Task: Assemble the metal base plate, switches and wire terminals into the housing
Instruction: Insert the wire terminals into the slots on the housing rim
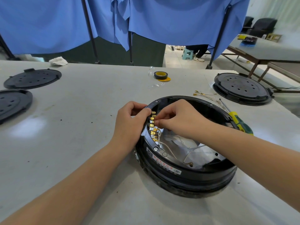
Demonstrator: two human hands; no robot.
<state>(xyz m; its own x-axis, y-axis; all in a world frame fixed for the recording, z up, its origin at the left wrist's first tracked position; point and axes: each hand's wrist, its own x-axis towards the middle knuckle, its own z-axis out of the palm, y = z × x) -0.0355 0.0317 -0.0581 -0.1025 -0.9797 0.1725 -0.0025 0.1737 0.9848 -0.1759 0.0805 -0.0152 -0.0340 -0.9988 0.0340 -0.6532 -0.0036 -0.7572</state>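
Observation:
A round black housing (186, 174) lies open side up on the grey table, with a silver metal base plate (199, 151) inside it. A row of several brass switch tabs (152, 125) runs down its inner left wall, and white wires (168, 148) trail from them across the plate. My left hand (129, 122) grips the housing's left rim from outside. My right hand (180, 119) reaches in over the rim and pinches a small brass wire terminal (156, 122) against the tabs.
Loose wires with terminals (206, 95) and a green-and-yellow screwdriver (240, 122) lie right of the housing. A black tape roll (160, 75) sits behind. Black round covers rest at far right (241, 88) and far left (32, 77), (13, 103). Blue curtains hang beyond the table.

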